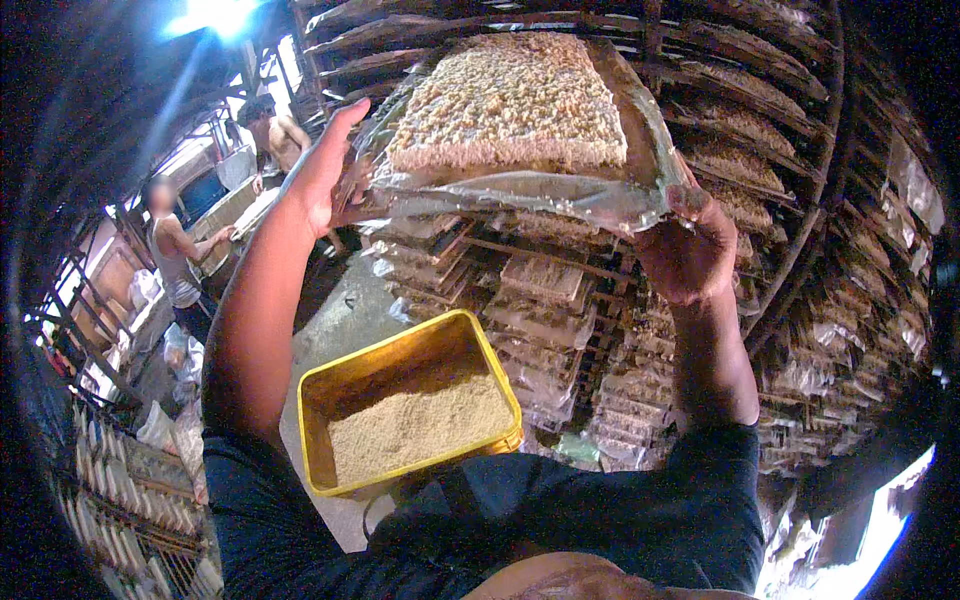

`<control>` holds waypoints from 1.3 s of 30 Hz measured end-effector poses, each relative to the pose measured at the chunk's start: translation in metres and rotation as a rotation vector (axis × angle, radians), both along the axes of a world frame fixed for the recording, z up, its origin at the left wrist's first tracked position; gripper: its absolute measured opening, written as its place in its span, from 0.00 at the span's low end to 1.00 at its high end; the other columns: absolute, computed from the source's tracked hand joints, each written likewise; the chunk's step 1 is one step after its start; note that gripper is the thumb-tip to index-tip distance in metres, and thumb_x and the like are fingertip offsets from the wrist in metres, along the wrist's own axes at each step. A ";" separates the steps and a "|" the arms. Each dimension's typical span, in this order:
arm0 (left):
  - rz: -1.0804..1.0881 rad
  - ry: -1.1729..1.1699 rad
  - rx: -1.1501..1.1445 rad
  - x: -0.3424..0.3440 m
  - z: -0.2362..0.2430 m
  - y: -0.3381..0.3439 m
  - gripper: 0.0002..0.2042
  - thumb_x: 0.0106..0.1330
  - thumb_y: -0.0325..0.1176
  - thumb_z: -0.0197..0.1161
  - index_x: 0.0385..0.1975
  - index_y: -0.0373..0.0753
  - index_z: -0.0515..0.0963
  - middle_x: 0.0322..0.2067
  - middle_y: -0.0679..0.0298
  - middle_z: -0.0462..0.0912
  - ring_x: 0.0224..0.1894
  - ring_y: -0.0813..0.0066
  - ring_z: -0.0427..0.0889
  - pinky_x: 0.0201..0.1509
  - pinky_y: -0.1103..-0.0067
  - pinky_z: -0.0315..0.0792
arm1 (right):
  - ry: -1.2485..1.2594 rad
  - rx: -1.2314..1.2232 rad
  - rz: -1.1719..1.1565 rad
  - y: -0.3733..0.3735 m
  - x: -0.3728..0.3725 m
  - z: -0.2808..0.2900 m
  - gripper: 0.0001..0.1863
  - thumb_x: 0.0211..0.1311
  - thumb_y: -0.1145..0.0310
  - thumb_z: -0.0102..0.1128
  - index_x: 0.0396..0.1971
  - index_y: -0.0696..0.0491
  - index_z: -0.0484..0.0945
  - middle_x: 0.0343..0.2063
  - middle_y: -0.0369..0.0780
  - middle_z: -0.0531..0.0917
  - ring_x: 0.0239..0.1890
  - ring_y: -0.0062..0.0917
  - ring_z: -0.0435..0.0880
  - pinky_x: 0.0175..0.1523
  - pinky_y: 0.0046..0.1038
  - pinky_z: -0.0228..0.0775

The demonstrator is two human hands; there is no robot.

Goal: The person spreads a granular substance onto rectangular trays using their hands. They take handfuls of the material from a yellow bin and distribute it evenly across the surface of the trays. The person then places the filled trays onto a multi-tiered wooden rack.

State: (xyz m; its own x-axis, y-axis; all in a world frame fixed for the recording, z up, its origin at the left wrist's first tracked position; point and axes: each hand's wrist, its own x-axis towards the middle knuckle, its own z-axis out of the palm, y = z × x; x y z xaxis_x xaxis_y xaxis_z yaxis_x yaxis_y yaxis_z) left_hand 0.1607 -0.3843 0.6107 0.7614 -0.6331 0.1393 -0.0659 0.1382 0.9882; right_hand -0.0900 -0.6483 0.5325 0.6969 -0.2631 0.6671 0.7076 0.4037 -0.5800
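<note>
Both arms are raised in front of me, with a flat tray lined with clear plastic sheet (540, 192) between my hands. On it lies a thick rectangular slab (510, 100), pale and crumbly on top. My left hand (330, 165) grips the tray's left side, thumb up along the edge and the other fingers mostly hidden. At the near right corner, my right hand (692, 245) is closed round the edge and the plastic. Below, a yellow plastic tub (312, 435) stands on the floor, partly filled with pale beige granular stuff (425, 425).
Racks of stacked trays (735, 120) rise ahead and to the right, several with similar slabs. More stacked trays (545, 300) stand beyond the tub. At left, two people (180, 245) are by a large basin (225, 205). Plastic bags (180, 350) lie along the left side.
</note>
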 end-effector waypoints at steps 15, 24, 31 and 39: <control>0.030 -0.108 0.284 0.099 0.071 -0.127 0.39 0.49 0.70 0.55 0.46 0.38 0.75 0.39 0.59 0.82 0.36 0.72 0.80 0.46 0.73 0.73 | -0.015 0.155 0.351 -0.109 0.081 0.043 0.22 0.58 0.72 0.53 0.52 0.66 0.67 0.51 0.50 0.75 0.54 0.45 0.73 0.61 0.50 0.69; 0.063 -0.227 0.053 0.102 0.091 -0.124 0.27 0.58 0.50 0.61 0.48 0.33 0.71 0.46 0.54 0.77 0.44 0.67 0.77 0.45 0.77 0.75 | -0.130 0.207 0.240 -0.109 0.124 0.063 0.14 0.66 0.65 0.42 0.39 0.60 0.72 0.50 0.52 0.73 0.55 0.51 0.70 0.64 0.60 0.58; -0.083 -0.113 -0.353 0.183 0.060 -0.122 0.12 0.63 0.26 0.57 0.42 0.27 0.69 0.44 0.50 0.74 0.46 0.58 0.77 0.55 0.70 0.76 | -0.225 0.231 0.247 -0.148 0.188 0.068 0.10 0.62 0.70 0.45 0.39 0.57 0.74 0.42 0.45 0.78 0.49 0.42 0.75 0.61 0.62 0.63; 0.106 -0.094 -0.546 0.162 0.063 -0.182 0.15 0.68 0.27 0.54 0.49 0.26 0.63 0.46 0.47 0.71 0.50 0.56 0.76 0.59 0.72 0.74 | -0.218 0.310 0.206 -0.182 0.216 0.089 0.10 0.59 0.76 0.43 0.38 0.63 0.72 0.41 0.49 0.77 0.50 0.45 0.75 0.61 0.63 0.63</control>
